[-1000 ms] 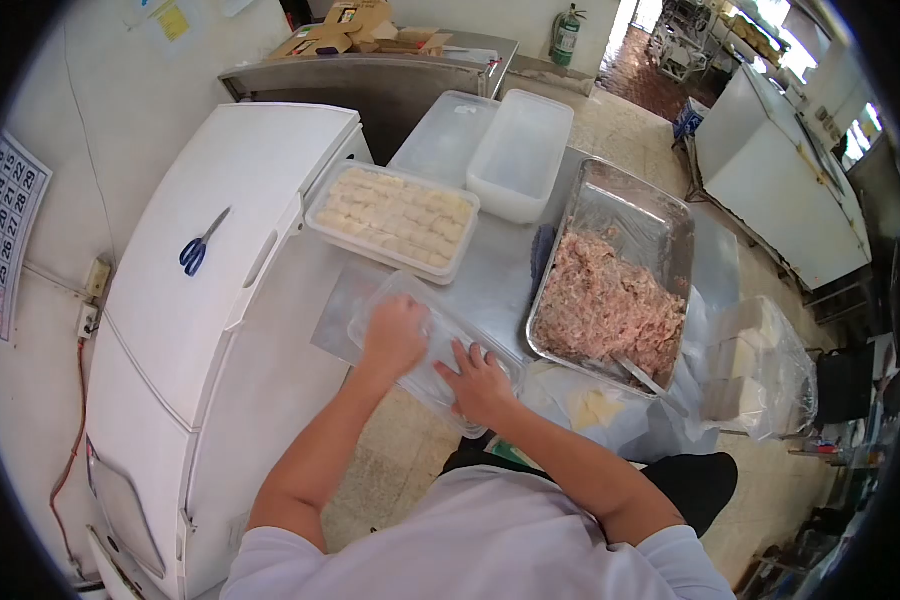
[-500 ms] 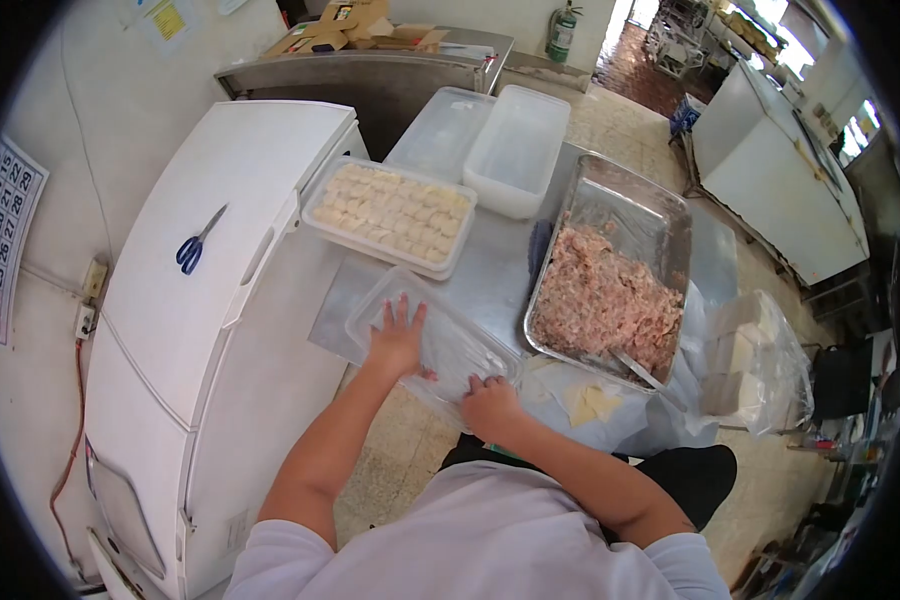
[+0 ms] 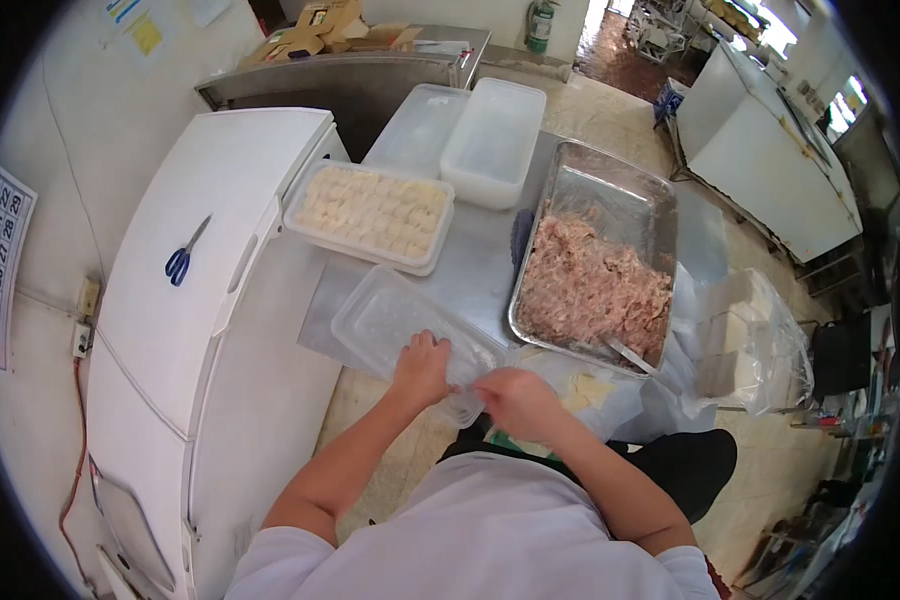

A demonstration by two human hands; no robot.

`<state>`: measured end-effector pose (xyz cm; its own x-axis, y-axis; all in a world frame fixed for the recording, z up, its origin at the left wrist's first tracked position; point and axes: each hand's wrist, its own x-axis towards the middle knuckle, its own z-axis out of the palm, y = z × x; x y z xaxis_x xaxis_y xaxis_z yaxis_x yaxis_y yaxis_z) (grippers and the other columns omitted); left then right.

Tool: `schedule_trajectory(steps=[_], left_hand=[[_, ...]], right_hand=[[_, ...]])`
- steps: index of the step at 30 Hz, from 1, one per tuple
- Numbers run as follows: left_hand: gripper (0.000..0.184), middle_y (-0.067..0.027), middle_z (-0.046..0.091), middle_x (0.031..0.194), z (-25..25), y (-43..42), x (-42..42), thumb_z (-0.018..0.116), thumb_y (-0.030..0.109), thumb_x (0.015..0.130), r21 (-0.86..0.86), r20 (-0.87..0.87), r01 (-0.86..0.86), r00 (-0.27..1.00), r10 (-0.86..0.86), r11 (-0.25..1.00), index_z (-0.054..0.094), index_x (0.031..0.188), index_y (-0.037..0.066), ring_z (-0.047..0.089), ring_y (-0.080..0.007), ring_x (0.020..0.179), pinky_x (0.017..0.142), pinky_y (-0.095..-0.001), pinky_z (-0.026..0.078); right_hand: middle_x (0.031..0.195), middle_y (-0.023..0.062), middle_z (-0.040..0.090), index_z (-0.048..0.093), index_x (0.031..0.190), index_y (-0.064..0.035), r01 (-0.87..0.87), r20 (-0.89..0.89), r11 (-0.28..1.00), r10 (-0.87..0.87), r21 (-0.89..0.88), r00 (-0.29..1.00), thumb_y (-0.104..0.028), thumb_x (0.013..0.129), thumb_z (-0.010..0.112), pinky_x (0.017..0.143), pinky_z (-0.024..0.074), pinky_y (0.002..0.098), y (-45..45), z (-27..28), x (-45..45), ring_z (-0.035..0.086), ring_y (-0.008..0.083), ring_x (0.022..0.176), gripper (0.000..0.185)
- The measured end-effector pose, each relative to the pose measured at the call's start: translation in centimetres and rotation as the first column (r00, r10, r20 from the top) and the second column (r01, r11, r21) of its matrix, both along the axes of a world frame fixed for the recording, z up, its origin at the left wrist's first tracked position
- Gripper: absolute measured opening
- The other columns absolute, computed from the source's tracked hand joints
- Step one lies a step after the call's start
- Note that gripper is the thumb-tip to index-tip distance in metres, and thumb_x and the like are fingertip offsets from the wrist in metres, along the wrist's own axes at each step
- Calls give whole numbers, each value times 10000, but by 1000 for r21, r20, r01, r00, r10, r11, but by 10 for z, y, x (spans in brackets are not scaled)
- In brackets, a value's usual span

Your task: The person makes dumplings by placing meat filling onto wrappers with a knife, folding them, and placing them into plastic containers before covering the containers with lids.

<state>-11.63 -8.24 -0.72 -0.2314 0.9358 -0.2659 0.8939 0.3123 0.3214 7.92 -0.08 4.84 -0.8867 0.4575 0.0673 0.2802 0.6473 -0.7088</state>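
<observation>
A clear plastic container [image 3: 385,312] lies at the near edge of the metal table [image 3: 475,265]. My left hand [image 3: 425,370] rests on its near part, fingers curled, and what they may hold is hidden. Over the container's near right corner is my right hand [image 3: 522,402], its fingers pinched together at the rim; anything between them is too small to make out. Beyond the container stands a tub of pale dumplings [image 3: 375,212] in rows. To the right a steel tray holds ground meat [image 3: 595,285], with a metal utensil [image 3: 630,353] lying in it.
Two translucent tubs [image 3: 495,140] [image 3: 417,128] stand at the table's back. Blue scissors [image 3: 187,252] lie on a white refrigerator [image 3: 230,150] at the left. Bagged pale blocks [image 3: 740,340] and thin dough pieces [image 3: 588,388] are at the right.
My left hand has opened from a fist, spread, then curled nearer my right hand. My right hand has gone from spread to pinched at the corner. The view has shifted slightly.
</observation>
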Motion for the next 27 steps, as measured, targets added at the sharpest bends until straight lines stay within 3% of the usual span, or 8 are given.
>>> schedule_trajectory(steps=[1,7,13,16,18,21,25,27], left_hand=[[686,-173,552,1186,2,-1,0,930,305,632,9,-20,1,1000,-1,1000,603,1181,55,546,-369,1163,939,-488,502],[718,-163,533,1218,8,-10,-7,945,324,619,0,-33,-5,999,5,1000,583,1177,52,536,-355,1187,923,-490,504],[661,-174,572,1205,14,-6,-19,916,381,665,-64,-17,-1,1000,0,998,628,1155,43,559,-357,1176,933,-474,510],[629,-171,578,1292,35,-5,-17,906,372,694,-71,36,-108,993,111,992,666,1190,69,558,-356,1214,989,-447,500],[594,-170,597,1281,26,-9,-19,877,384,735,-143,-2,-80,997,80,987,679,1199,71,570,-360,1199,986,-447,499],[492,-161,635,1247,31,-9,-20,835,377,792,-82,17,-81,996,83,993,708,1160,76,592,-358,1165,978,-446,499],[302,-146,698,1094,59,11,12,783,299,849,175,152,-112,985,86,978,747,1051,79,637,-354,1060,925,-455,512],[230,-139,708,1041,64,25,40,763,256,858,249,268,16,960,-84,968,755,1008,82,649,-354,1011,888,-458,520]], right_hand=[[865,166,713,732,901,-9,-78,-22,996,79,41,997,-70,855,642,736,551,442,-7,-14,-12,690,377,804,118],[872,75,743,738,842,-123,-410,591,858,164,309,790,-159,840,645,758,530,431,-8,-47,-54,739,265,844,100],[889,79,750,744,853,-141,-392,634,866,119,311,764,-177,864,620,773,529,418,-4,-46,-54,741,257,848,130],[907,122,749,754,912,-75,-166,466,932,-4,323,885,-166,878,619,810,540,419,-1,-30,-40,735,300,848,166],[897,138,739,746,922,-52,76,197,962,-130,262,972,-144,878,624,785,545,420,8,3,-14,725,309,835,158],[854,165,719,728,905,-22,388,-12,920,-388,53,922,-131,873,665,744,543,423,34,29,38,708,313,785,130],[750,179,687,708,847,-5,690,97,719,-684,-77,723,-138,878,725,663,515,432,64,63,117,669,312,682,138],[732,134,689,719,903,18,761,240,648,-733,-38,636,-153,922,696,620,498,370,73,64,149,643,222,644,173]])
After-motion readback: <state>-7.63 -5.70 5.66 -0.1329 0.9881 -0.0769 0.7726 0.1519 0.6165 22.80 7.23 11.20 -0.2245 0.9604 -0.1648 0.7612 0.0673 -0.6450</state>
